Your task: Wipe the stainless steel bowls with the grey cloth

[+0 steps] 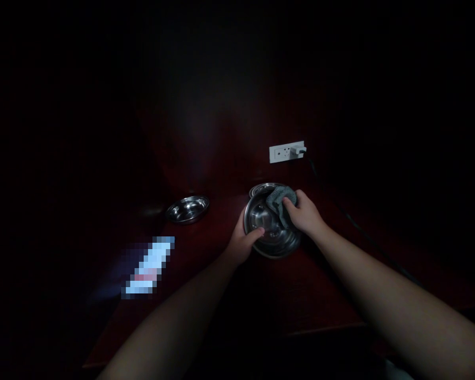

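A shiny steel bowl [267,237] is tilted toward me at the middle of a dark red wooden table [309,285]. My left hand [241,244] grips its near-left rim, thumb inside the bowl. My right hand [304,214] is closed on a grey cloth [277,200] and presses it against the bowl's inner upper right side. Behind the held bowl the rim of another steel dish [257,188] peeks out.
A second steel bowl [187,208] rests on the table to the left. A bright blurred rectangle [149,266] lies at the near left. On the back wall a white socket [287,152] holds a plug, its dark cable [364,232] running down right. The surroundings are very dark.
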Motion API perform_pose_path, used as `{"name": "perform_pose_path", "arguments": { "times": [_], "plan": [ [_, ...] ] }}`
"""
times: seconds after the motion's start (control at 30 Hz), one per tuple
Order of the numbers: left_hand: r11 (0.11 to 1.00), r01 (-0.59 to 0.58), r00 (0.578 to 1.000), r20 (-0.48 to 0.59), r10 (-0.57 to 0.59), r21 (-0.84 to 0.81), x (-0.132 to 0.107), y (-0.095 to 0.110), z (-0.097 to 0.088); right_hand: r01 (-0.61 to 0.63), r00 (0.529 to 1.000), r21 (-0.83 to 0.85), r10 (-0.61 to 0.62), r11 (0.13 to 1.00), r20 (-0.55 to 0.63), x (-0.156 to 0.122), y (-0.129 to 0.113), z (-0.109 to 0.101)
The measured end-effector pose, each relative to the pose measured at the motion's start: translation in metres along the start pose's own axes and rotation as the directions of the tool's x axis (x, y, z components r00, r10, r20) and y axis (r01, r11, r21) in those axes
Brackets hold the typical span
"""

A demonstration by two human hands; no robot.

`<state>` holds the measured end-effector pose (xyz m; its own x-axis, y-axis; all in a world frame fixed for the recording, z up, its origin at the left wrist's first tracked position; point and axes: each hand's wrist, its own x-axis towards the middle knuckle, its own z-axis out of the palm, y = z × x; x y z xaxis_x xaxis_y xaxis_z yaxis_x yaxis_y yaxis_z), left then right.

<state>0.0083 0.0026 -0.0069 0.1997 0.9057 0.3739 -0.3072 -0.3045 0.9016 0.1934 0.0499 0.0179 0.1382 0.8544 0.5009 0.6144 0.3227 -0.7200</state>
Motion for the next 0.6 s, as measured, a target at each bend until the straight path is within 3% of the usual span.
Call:
{"name": "perform_pose_path", "arguments": {
  "times": [0.17, 0.33, 0.6],
  "plan": [
    [1.0, 0.028, 0.992, -0.123, -0.028, 0.003, -0.0012, -0.003, -0.0037, 0.012, 1.0, -0.017, -0.012, 1.0, 0.02, 0.001, 0.0004, -0.0002],
    [0.995, -0.067, 0.978, -0.192, 0.079, 0.069, 0.003, -0.0031, -0.0052, -0.039, 0.999, -0.034, 0.038, 0.999, -0.025, 0.0043, 0.0039, 0.0006],
    [0.999, 0.024, 0.964, -0.267, -0.014, 0.034, 0.0052, -0.0035, 0.0019, -0.058, 0.998, 0.013, 0.058, 0.998, -0.008, 0.0034, 0.0082, 0.0044]
  ]
}}
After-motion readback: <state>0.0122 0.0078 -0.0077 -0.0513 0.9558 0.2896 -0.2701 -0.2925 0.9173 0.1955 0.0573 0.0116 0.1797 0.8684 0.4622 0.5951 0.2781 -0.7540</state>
